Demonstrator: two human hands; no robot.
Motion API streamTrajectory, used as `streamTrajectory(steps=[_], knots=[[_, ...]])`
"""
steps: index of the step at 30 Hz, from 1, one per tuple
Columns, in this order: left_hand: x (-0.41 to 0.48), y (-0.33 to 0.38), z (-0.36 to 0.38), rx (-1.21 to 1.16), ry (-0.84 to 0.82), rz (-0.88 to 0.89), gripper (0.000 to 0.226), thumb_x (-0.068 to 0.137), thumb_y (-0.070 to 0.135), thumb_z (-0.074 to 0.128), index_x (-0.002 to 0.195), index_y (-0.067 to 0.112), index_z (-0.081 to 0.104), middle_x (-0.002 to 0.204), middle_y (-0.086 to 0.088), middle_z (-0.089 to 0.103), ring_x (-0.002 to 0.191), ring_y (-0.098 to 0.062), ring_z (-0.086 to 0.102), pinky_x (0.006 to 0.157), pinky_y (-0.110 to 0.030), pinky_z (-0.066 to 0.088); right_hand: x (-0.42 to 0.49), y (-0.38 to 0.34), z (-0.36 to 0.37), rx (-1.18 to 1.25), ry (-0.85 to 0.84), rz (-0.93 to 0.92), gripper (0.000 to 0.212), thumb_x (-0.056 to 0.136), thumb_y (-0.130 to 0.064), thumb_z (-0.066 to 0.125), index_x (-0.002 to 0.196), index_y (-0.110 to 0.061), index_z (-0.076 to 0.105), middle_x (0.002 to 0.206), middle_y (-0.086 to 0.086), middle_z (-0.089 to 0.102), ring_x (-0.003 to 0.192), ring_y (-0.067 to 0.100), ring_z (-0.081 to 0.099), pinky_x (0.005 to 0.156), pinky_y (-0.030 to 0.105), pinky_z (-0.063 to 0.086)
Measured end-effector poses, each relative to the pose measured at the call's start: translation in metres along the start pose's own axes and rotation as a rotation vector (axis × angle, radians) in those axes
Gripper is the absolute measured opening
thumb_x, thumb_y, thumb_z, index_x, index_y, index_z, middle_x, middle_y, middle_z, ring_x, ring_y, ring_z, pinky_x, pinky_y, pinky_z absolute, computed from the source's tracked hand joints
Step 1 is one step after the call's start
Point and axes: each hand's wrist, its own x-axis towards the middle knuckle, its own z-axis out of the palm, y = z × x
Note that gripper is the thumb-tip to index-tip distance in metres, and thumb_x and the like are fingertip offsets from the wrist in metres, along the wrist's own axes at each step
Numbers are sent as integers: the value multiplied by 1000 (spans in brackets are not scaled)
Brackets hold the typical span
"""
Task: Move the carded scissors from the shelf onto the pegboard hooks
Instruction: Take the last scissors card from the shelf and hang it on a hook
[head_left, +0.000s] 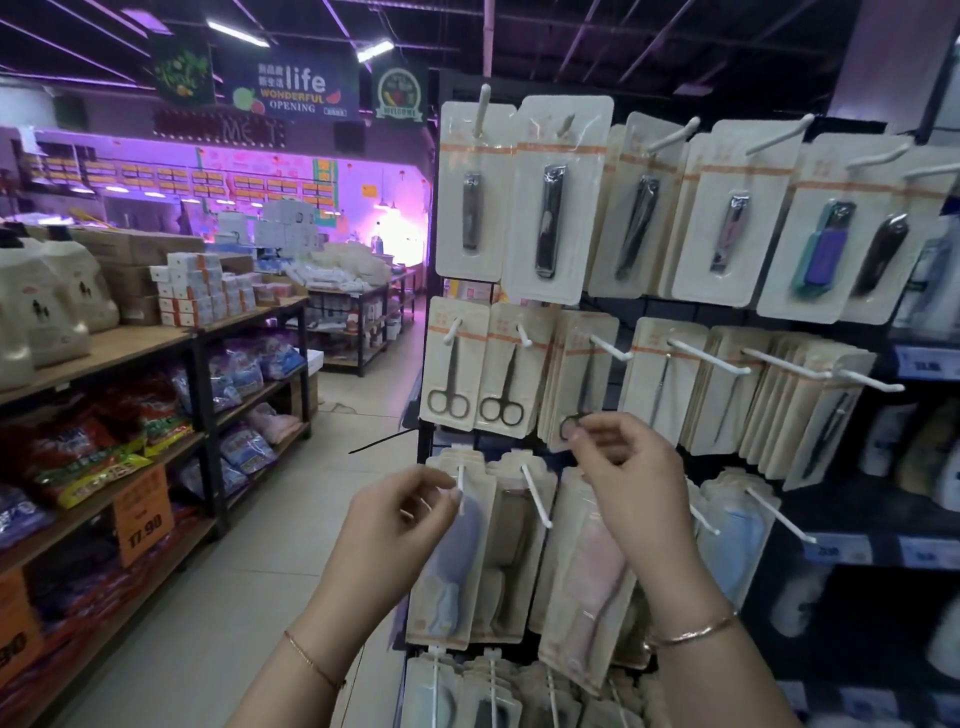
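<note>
A: Head view shows two hands. What does the right hand hold?

B: Its thumb and finger pinch the bottom of the carded scissors, right by the handle rings.

A: Which way does the card go?

B: Straight up and down. Its top looks hung on the white hook, up above the pinch, in the middle row.

A: And the left hand?

B: It is lower down and to the left, with fingers curled by a lower hook. I cannot tell if it holds anything. The right hand is much nearer the card, so I think it does the next bit.
</note>
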Motion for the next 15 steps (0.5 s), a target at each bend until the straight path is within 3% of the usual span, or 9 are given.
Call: streamTrajectory(steps=[4, 6, 8, 10, 12, 13, 15], knots=[[29, 10, -4, -11, 179, -10, 13, 83, 20, 70, 90, 29, 63, 79, 8, 63, 65, -3, 55, 59, -14, 45, 19, 16, -8, -65, 36, 35, 33, 82, -29, 74, 110, -18, 61, 106, -1, 63, 93, 10, 59, 76, 22, 47], [44, 16, -5, 16, 237, -3, 27, 83, 24, 70, 108, 24, 59, 92, 11, 58, 76, -3, 56, 64, -11, 46, 28, 19, -5, -45, -13, 67, 46, 80, -31, 76, 120, -17, 56, 118, 1, 59, 105, 16, 57, 87, 28, 45], [58, 17, -4, 71, 245, 11, 43, 83, 30, 70, 122, 22, 53, 105, 9, 52, 85, -1, 53, 67, -3, 43, 34, 19, -1, 22, -82, 91, 53, 79, -30, 77, 125, -16, 52, 120, -1, 60, 109, 15, 57, 89, 27, 45], [71, 19, -1, 112, 216, -4, 56, 82, 33, 70, 131, 20, 47, 115, 9, 47, 92, -2, 50, 71, -4, 39, 37, 17, 2, 59, -145, 103, 49, 79, -29, 77, 120, -16, 55, 113, -3, 64, 103, 11, 60, 82, 19, 44], [82, 20, 3, 101, 184, -11, 63, 81, 30, 72, 136, 17, 43, 119, 6, 47, 102, -7, 49, 83, -14, 41, 42, 18, 6, 85, -165, 86, 30, 79, -27, 78, 101, -17, 59, 93, -7, 67, 83, -5, 61, 65, 5, 44], [86, 20, 5, 87, 177, -18, 64, 80, 28, 73, 135, 16, 44, 119, 5, 47, 101, -8, 50, 85, -21, 43, 43, 19, 7, 91, -163, 75, 23, 79, -26, 78, 90, -20, 58, 83, -11, 64, 70, -14, 58, 56, 0, 40], [91, 20, 8, 58, 181, -43, 57, 80, 26, 74, 129, 16, 48, 112, 4, 51, 89, -5, 53, 79, -20, 45, 45, 22, 9, 94, -163, 70, 25, 79, -27, 78, 78, -25, 53, 74, -14, 57, 60, -18, 54, 49, 2, 38]])
